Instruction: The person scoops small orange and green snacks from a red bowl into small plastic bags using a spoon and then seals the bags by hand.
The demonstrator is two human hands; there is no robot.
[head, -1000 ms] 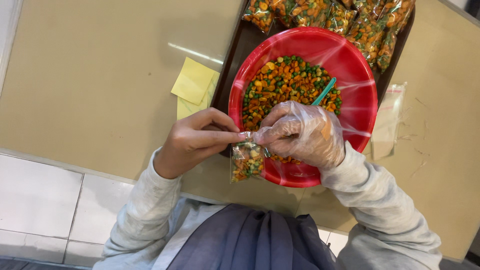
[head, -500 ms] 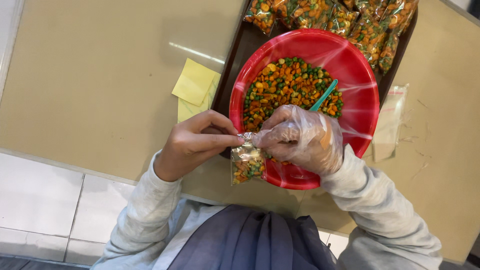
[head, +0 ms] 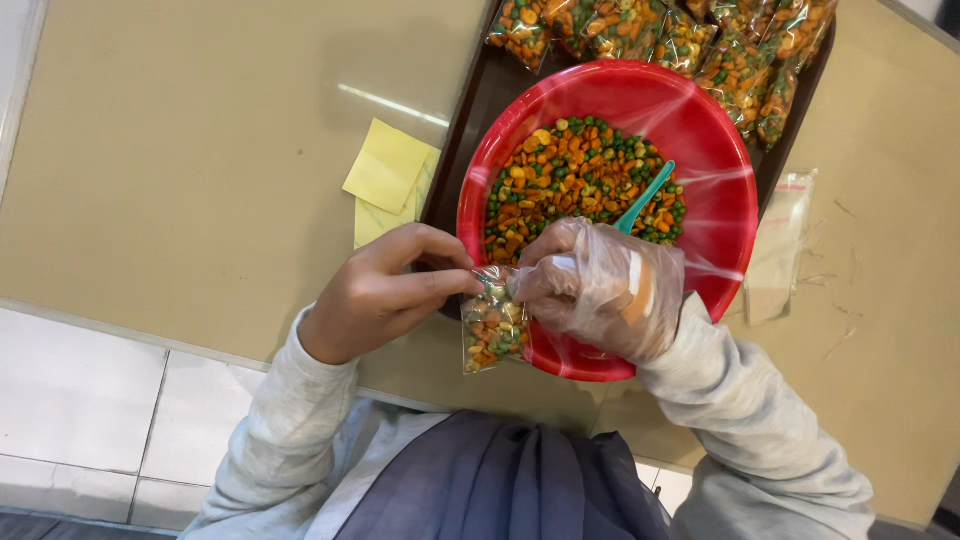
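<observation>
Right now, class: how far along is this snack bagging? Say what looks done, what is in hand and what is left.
Done: filled bags lie on the dark tray. In hand: left hand and gloved right hand pinch the top of a small filled bag. Left: much mix in the red bowl, scoop in it; empty bags wait beside.

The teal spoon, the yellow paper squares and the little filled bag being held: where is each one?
teal spoon (head: 648,195), head view, on its handle above the mix.
yellow paper squares (head: 388,168), head view, middle of the top sheet.
little filled bag (head: 488,335), head view, on its filled lower part.
</observation>
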